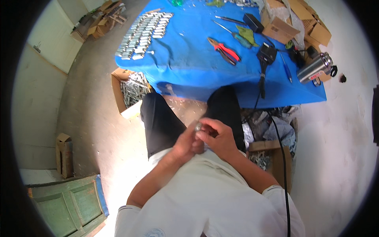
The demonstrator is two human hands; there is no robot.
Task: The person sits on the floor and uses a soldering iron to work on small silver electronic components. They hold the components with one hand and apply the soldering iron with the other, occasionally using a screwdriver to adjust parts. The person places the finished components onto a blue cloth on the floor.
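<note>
Over my lap, my left hand (187, 143) and my right hand (218, 137) meet around a small shiny metal part (198, 126). The left hand's fingers are curled around its lower end, and the right thumb and fingers pinch it from the other side. Most of the part is hidden by my fingers, so its exact kind does not show. Beyond my knees, on the blue-covered table (185, 65), rows of similar-looking silvery metal pieces (147, 33) lie at the left.
Red-handled pliers (225, 51), a green-handled screwdriver (241, 39), a black adapter with cable (267, 54) and a steel thermos (316, 69) lie on the table. A carton of metal parts (133, 90) stands below left. Another carton (285, 166) stands beside my right arm, where a black cable (281, 148) hangs.
</note>
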